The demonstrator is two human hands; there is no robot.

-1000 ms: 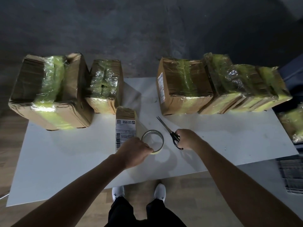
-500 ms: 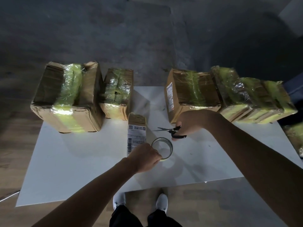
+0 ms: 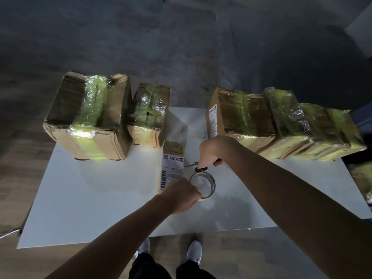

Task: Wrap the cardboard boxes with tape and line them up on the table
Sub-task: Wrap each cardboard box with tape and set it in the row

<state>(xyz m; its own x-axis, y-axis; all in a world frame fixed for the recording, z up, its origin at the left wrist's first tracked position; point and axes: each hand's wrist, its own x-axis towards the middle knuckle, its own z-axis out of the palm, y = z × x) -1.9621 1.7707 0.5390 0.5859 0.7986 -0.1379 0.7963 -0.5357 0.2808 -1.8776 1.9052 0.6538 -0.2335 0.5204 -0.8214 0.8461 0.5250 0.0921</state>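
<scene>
Your left grip [image 3: 181, 196] pinches the near rim of the clear round tape roll [image 3: 212, 185], which lies flat on the white bench [image 3: 90, 198]. Just left of the roll lies the narrow cardboard box with a white shipping label [image 3: 172, 168]. Just beyond the roll, your right grip [image 3: 211, 152] is curled round the black-handled scissors [image 3: 201, 169], blades pointing left. At the far left sits the large cardboard box banded with yellow-green tape [image 3: 88, 117], with the smaller taped cardboard box [image 3: 150, 114] just beside it. At the far right, the row of taped cardboard boxes [image 3: 285, 121] stands side by side.
</scene>
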